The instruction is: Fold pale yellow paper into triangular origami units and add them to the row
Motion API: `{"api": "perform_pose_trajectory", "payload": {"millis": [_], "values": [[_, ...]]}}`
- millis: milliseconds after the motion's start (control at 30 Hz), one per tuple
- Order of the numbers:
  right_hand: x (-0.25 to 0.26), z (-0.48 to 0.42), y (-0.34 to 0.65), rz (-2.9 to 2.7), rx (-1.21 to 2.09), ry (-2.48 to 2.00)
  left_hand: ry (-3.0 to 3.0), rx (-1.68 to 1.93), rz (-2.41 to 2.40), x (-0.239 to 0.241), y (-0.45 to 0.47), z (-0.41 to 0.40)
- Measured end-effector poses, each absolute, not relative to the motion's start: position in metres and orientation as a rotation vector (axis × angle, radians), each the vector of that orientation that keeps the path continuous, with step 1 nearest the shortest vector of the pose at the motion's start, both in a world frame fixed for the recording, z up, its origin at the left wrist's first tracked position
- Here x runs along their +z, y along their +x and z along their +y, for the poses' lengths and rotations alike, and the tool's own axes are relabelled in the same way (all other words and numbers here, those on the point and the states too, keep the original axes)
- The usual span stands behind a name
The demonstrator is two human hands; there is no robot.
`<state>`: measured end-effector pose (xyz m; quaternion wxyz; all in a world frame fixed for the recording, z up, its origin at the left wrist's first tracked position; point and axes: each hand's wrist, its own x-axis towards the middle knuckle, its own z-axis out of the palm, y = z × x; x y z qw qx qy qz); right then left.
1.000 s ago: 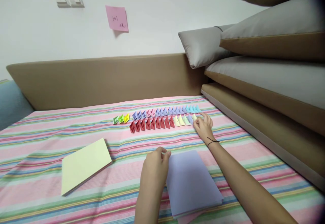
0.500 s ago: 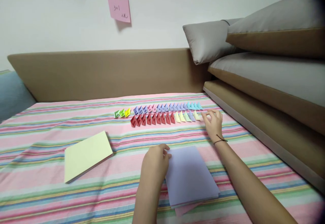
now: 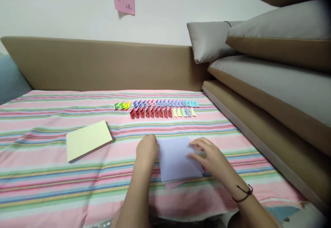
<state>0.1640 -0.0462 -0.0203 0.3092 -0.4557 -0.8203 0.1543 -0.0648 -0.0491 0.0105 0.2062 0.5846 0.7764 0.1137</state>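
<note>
A stack of square paper sheets, lavender on top, lies on the striped cloth in front of me; a pink sheet sticks out beneath its near edge. My left hand is closed at the stack's upper left corner, with most fingertips hidden from sight. Over the right side of the stack, my right hand has its thumb and fingers apart, slightly blurred. Beyond both hands stand folded paper boats in two rows: red boats and pale ones in front, purple boats, pink and turquoise behind.
A pale yellow paper pad lies to the left. Green and yellow boats sit left of the rows. Grey and brown cushions are piled at the right, and a brown backrest runs along the white wall.
My right hand has come back from the right end of the front boat row to the paper stack. My left hand stays at the stack's left edge. The view has shifted.
</note>
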Motion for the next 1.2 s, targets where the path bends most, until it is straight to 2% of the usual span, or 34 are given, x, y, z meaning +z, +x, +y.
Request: {"api": "perform_pose_trajectory", "payload": {"millis": [167,367,567,867,1200], "values": [[-0.039,-0.08,0.146,-2.487,0.502,-0.9,1.464,0.235,2.107,0.006,-0.078,-0.047],[-0.059,-0.083,0.145,-2.513,0.521,-0.756,1.263,0.327,1.996,-0.004,-0.081,-0.036],[-0.054,-0.083,0.147,-2.528,0.274,-0.814,1.046,0.464,1.867,-0.008,-0.076,-0.037],[-0.056,-0.08,0.152,-2.574,0.231,-0.771,0.698,0.765,1.651,-0.014,-0.069,-0.05],[-0.057,-0.096,0.147,-2.548,0.06,-0.843,0.582,0.836,1.333,-0.007,-0.07,-0.049]]}}
